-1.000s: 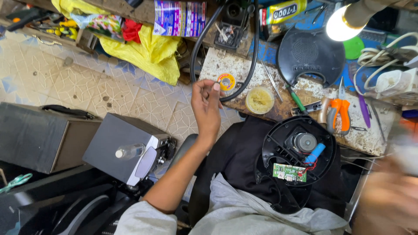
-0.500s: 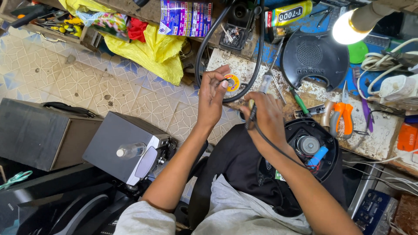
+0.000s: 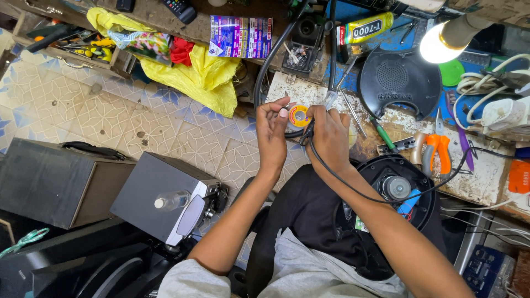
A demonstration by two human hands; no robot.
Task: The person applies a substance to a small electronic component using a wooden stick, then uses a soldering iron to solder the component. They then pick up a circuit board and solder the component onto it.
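Left hand point(image 3: 272, 129) pinched solder wire beside the yellow spool point(image 3: 300, 116); right hand point(image 3: 330, 135), just right of it, gripped a corded soldering iron point(image 3: 327, 105). Steady, short feeding seemed wisest.

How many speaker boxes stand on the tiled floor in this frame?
2. A dark speaker box stands at far left; a grey speaker box stands right of it, beside the left forearm, a clear bottle lying on it. Others may be hidden below.

Person, seen from above — left hand point(image 3: 272, 126) and right hand point(image 3: 330, 135) bare, forearms uncovered to above the elbow. Short sleeves of a light grey T-shirt point(image 3: 309, 273) at both shoulders — plain fabric, creased. No rings, watch or gloves visible.
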